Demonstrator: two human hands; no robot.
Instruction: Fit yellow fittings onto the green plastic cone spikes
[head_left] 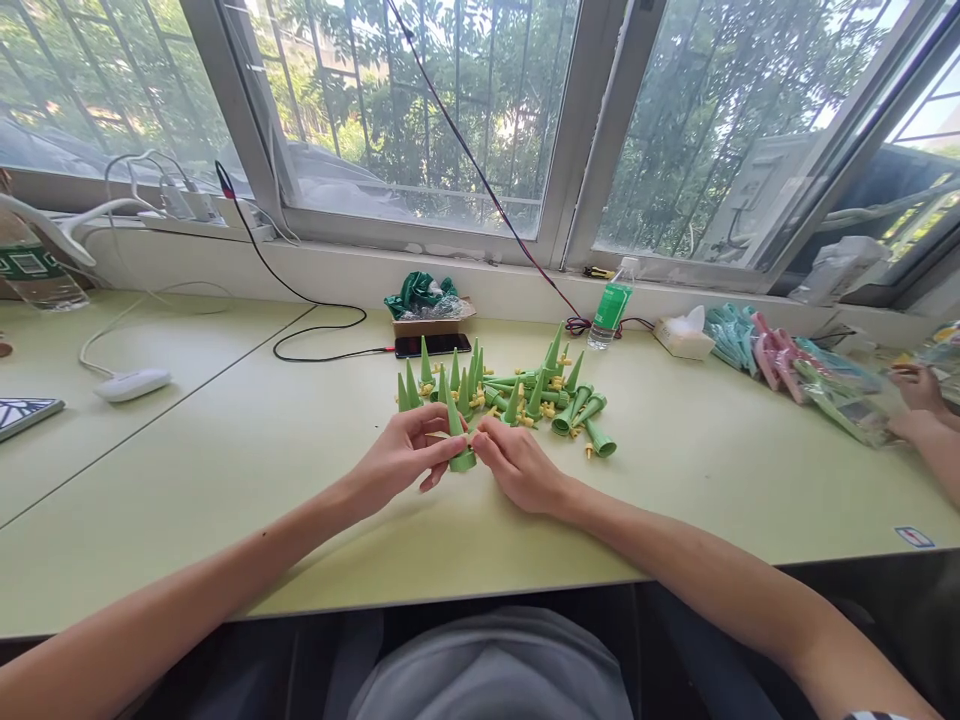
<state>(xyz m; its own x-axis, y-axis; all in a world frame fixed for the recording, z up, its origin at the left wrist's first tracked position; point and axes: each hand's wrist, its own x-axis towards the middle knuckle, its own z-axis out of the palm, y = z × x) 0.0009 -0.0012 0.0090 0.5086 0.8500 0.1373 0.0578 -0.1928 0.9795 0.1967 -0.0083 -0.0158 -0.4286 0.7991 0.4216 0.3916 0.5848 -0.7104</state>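
My left hand (399, 452) grips a green plastic watering spike (463, 462), its pointed end up and its wide collar at the bottom. The fingers of my right hand (523, 468) are pinched at the side of that spike. Between the fingertips shows a small yellowish bit, which looks like a valve but is mostly hidden. Just beyond both hands lies a group of similar green spikes (536, 395) with yellow valves, several upright and others on their sides. One loose spike (600, 438) lies at the group's right edge, near a small yellow valve (589, 451).
Behind the spikes are a phone (432, 346) on a black cable and a small cardboard box (435, 325). A water bottle (611, 305) and tissue box (684, 335) stand near the window. Bagged items (780, 355) and another person's hands (924, 405) are at right; a white mouse (133, 384) is left.
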